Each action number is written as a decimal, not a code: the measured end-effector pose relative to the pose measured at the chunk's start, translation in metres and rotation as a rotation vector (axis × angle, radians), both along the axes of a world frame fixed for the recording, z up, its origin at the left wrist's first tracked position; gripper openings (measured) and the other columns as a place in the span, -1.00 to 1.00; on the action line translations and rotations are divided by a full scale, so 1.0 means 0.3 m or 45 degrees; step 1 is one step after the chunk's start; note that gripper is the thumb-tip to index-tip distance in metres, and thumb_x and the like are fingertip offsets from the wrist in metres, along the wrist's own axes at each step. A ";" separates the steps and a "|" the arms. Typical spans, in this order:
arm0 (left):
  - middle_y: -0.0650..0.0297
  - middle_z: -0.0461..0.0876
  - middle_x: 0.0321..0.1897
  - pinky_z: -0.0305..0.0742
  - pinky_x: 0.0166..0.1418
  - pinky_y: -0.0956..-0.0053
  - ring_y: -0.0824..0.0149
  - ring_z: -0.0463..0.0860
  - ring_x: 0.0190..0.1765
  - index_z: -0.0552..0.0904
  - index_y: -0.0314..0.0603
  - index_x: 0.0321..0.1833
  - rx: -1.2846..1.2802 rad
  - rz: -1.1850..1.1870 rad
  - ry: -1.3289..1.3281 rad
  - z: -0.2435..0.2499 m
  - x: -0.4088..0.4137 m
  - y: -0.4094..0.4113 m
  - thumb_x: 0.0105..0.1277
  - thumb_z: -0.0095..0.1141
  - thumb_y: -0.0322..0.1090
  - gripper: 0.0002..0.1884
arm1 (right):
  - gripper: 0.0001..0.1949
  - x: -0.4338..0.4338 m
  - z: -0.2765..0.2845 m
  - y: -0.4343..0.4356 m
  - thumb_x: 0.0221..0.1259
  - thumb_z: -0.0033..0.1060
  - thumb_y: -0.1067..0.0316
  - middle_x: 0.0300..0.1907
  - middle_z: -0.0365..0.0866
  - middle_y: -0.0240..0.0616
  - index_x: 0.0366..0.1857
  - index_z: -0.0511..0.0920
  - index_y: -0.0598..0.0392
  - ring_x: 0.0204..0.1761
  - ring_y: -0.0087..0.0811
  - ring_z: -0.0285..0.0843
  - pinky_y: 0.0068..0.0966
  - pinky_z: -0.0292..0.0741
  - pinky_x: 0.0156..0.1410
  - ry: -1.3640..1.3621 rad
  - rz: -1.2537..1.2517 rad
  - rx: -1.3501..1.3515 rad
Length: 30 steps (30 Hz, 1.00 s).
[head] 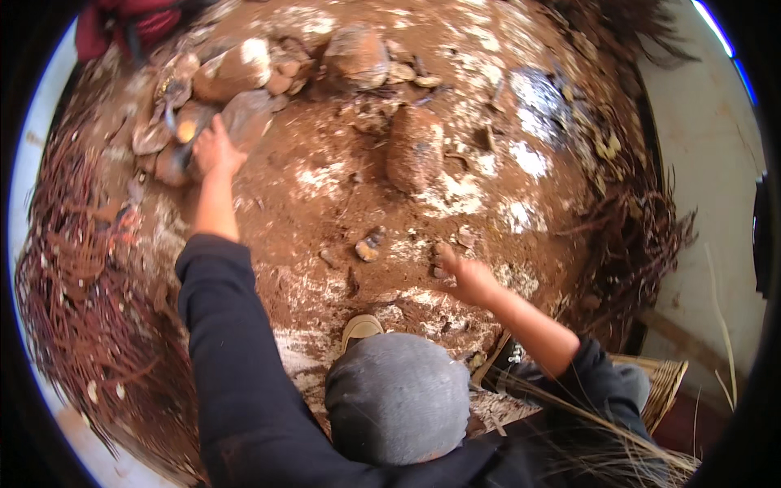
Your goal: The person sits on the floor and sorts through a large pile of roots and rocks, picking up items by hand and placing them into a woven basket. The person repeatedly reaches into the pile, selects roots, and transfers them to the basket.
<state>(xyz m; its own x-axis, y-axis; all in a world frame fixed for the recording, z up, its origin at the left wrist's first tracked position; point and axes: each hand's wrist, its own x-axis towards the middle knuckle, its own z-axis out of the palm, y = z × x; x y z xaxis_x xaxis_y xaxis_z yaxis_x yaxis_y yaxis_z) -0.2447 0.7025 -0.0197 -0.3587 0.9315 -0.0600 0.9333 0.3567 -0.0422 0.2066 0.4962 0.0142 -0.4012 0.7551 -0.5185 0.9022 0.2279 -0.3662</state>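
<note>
My left hand (218, 151) reaches out at the upper left, over the near side of a greyish-brown bundle (247, 116). Blur and the hand itself hide whether the fingers grip anything. Just left of it is a small round thing with an orange end (186, 130). Low over the soil, my right hand (473, 279) points its fingers at a small dark lump (439, 263); its grasp is unclear. Between the hands lies a small yellowish and dark piece (370, 244). Further off rests a soil-covered, oblong brown bundle (415, 147).
Brown rounded bundles (357, 58) stand at the back. Tangled reddish-brown stems or roots (91, 274) are heaped at left, with more (634, 250) at right. Shiny dark plastic (540, 107) lies back right. My grey-clad knee (396, 396) and shoe (361, 329) are in front.
</note>
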 end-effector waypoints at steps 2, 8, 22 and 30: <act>-0.08 0.44 0.09 0.21 0.32 0.13 -0.02 0.42 0.20 0.11 -0.11 0.40 0.046 0.034 0.015 0.001 0.036 -0.034 -0.17 0.47 -0.05 0.06 | -0.43 -0.034 -0.010 0.201 0.08 0.34 -0.01 -0.14 0.51 -0.06 -0.01 0.37 0.24 -0.22 -0.32 0.53 -0.44 0.59 -0.10 -0.146 -0.345 -0.074; -0.16 0.19 0.37 0.00 0.52 0.14 -0.02 0.19 0.42 -0.07 -0.09 0.49 -0.228 0.263 -0.190 0.090 0.206 -0.260 -0.13 0.49 -0.09 0.17 | 0.18 -0.196 -0.050 0.593 -0.18 0.32 -0.36 -0.13 0.46 -0.06 0.38 -0.08 0.33 -0.47 -0.60 0.26 -0.75 0.26 -0.54 -0.187 -0.959 0.019; 0.15 0.59 0.07 0.31 0.31 0.28 0.19 0.49 0.19 0.53 -0.31 0.13 -0.367 0.750 -2.353 0.059 0.402 -0.582 -0.02 0.40 -0.23 -0.39 | -0.13 0.086 0.029 0.451 -0.22 0.57 0.04 0.00 0.52 0.00 0.16 0.27 0.33 -0.01 -0.20 0.54 -0.38 0.54 0.11 0.453 -1.342 -0.313; 0.13 0.63 -0.05 0.47 0.19 0.30 0.20 0.60 0.01 0.48 -0.26 0.14 -0.651 -0.085 -2.561 0.622 0.909 -0.358 0.01 0.35 -0.17 -0.38 | -0.67 0.452 0.579 0.243 -0.13 0.21 0.39 -0.15 0.60 -0.04 -0.18 0.52 0.20 0.02 -0.13 0.50 -0.23 0.50 0.06 -0.488 -0.489 0.591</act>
<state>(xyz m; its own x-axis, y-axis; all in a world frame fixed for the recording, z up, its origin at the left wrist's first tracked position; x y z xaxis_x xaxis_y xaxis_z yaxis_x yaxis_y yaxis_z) 0.0279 0.5950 0.1669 0.5478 0.7135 -0.4368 -0.1962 0.6171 0.7620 0.3422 0.5691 0.1880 0.0835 0.9834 -0.1610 0.9958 -0.0763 0.0509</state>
